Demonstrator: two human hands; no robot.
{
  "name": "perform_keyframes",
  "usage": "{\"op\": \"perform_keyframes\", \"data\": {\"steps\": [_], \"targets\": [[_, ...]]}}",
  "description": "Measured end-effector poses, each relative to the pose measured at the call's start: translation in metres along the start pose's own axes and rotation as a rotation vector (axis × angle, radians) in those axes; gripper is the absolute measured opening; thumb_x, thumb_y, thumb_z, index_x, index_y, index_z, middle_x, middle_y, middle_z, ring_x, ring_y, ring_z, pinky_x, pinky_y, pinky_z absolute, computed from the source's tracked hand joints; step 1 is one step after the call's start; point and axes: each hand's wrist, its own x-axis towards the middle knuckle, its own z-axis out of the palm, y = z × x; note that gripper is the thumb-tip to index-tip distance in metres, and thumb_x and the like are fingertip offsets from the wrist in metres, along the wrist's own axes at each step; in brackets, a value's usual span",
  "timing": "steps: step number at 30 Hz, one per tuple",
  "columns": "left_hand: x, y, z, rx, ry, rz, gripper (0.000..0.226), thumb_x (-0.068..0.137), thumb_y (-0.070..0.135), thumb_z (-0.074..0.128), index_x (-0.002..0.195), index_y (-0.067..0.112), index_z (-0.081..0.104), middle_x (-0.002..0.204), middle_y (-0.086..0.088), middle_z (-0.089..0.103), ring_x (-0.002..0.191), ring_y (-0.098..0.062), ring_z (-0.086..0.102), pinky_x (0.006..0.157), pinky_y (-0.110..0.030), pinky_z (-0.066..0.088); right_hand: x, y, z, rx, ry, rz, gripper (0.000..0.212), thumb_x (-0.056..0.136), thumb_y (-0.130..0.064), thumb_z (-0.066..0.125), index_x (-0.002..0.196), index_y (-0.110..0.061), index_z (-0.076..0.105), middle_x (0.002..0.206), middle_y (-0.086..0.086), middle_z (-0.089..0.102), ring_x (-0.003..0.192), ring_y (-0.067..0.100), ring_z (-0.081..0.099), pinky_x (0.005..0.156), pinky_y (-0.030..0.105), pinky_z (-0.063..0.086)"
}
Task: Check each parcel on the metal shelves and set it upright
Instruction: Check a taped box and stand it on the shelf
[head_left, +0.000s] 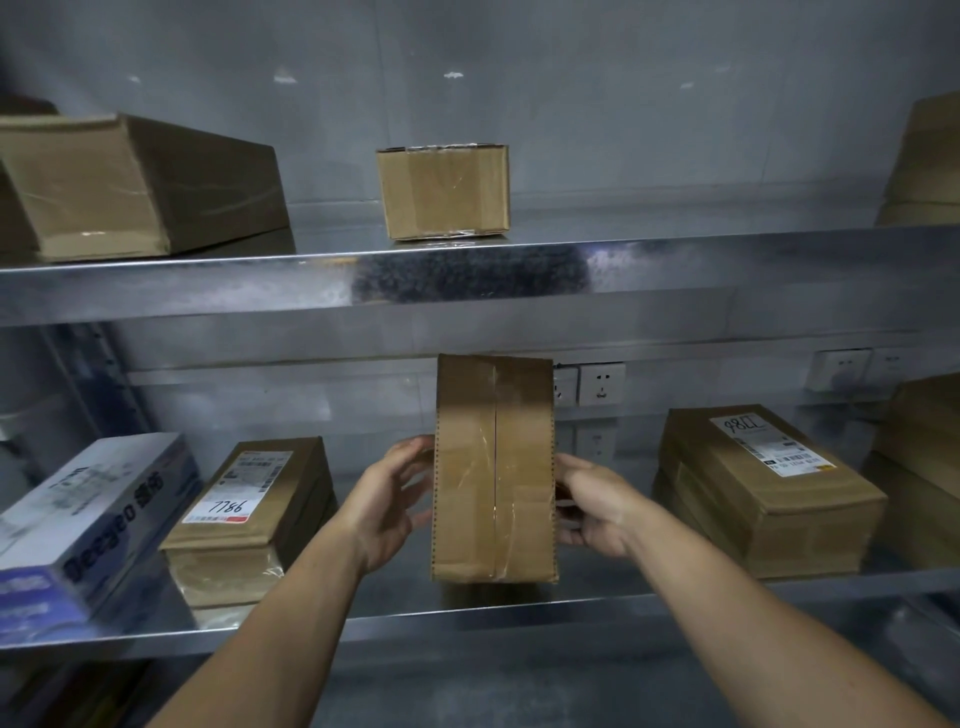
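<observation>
A tall brown cardboard parcel (493, 467) stands on end on the lower metal shelf (467, 618), its taped seam facing me. My left hand (387, 499) is at its left side with fingers loosely curved, the fingertips close to the edge. My right hand (592, 506) holds the parcel's right side, fingers wrapped behind it. A flat parcel labelled 7786 (254, 504) lies to the left. Another flat labelled parcel (763, 488) lies to the right.
A blue and white printed box (88, 525) lies at the far left. The upper shelf (467, 280) carries a small box (443, 191), a large tilted box (135, 187) and a box at the right edge (924, 161). Wall sockets (597, 384) sit behind.
</observation>
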Motion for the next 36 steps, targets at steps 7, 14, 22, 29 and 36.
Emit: {"op": "perform_keyframes", "data": {"steps": [7,14,22,29,36], "targets": [[-0.002,-0.002,0.002,0.040,0.029,0.053,0.031,0.101,0.039,0.051,0.126,0.024,0.064,0.130,0.001,0.065,0.127,-0.022,0.053,0.103,-0.048,0.044,-0.008,-0.005,0.005,0.087,-0.024,-0.058,0.037,0.106,-0.031,0.049,0.143,-0.031,0.054,0.135,0.001,0.061,0.114,0.027,0.058,0.089,0.049,0.052],[-0.006,-0.004,0.006,0.049,0.035,0.072,0.032,0.101,0.037,0.053,0.128,0.022,0.060,0.129,-0.002,0.063,0.126,-0.024,0.055,0.103,-0.051,0.047,-0.013,-0.006,0.005,0.118,-0.031,-0.106,0.027,0.107,-0.029,0.047,0.130,-0.029,0.060,0.121,0.002,0.067,0.104,0.021,0.061,0.072,0.042,0.051],[-0.007,-0.004,0.007,0.019,0.041,0.089,0.026,0.101,0.031,0.054,0.121,0.017,0.061,0.123,-0.005,0.066,0.122,-0.027,0.059,0.100,-0.051,0.050,-0.013,-0.003,0.005,0.188,-0.045,-0.119,0.028,0.107,-0.028,0.046,0.130,-0.027,0.062,0.127,0.003,0.066,0.118,0.028,0.060,0.104,0.059,0.047],[-0.007,-0.002,0.010,0.081,0.044,0.104,0.030,0.101,0.029,0.052,0.127,0.021,0.064,0.123,-0.002,0.067,0.121,-0.022,0.058,0.098,-0.047,0.050,-0.014,-0.009,0.009,0.166,-0.013,-0.129,0.026,0.107,-0.038,0.044,0.123,-0.027,0.061,0.121,0.003,0.066,0.105,0.024,0.062,0.097,0.057,0.049],[0.002,-0.002,0.001,0.275,0.074,0.068,0.037,0.102,0.021,0.045,0.137,0.027,0.058,0.121,-0.006,0.069,0.116,-0.026,0.061,0.109,-0.049,0.042,-0.008,-0.013,0.008,0.062,0.015,-0.137,0.027,0.104,-0.037,0.054,0.128,-0.029,0.063,0.123,0.003,0.069,0.119,0.024,0.060,0.080,0.041,0.048]]}}
